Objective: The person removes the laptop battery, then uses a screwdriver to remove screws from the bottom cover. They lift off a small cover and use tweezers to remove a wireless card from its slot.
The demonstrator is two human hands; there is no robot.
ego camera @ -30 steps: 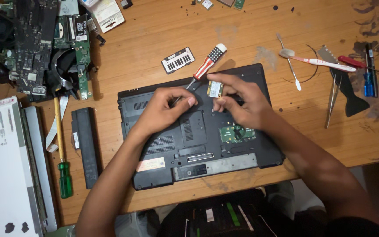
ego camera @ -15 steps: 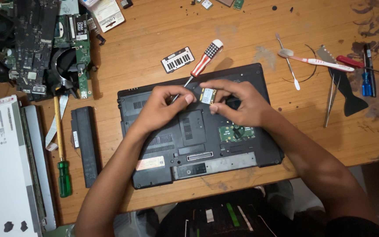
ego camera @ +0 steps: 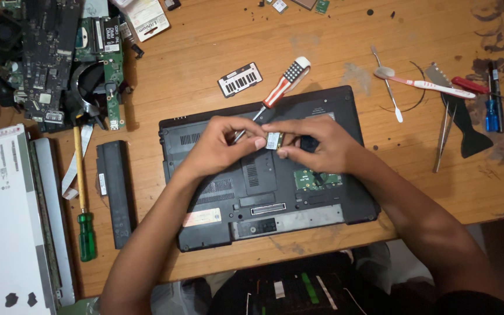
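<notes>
A black laptop (ego camera: 263, 216) lies upside down on the wooden table. My right hand (ego camera: 322, 146) pinches a small silver-green card (ego camera: 273, 140) between thumb and forefinger just above the laptop's base. My left hand (ego camera: 220, 149) meets it from the left, fingertips on the card's other edge. A screwdriver with a red-and-white handle (ego camera: 287, 79) lies slanted across the laptop's far edge, its shaft running under my left fingers. An open bay with a green board (ego camera: 316, 178) shows below my right hand.
At the left lie a black battery (ego camera: 115, 192), a green-handled screwdriver (ego camera: 86, 233), a white panel (ego camera: 4, 221) and a bare motherboard (ego camera: 48, 58). At the right lie a toothbrush (ego camera: 427, 86), tweezers (ego camera: 443, 140), a black pry tool (ego camera: 468, 125) and a blue screwdriver (ego camera: 491, 114).
The small card has come a little toward me and to the left. My left fingertips have closed in on it. The laptop has not moved.
</notes>
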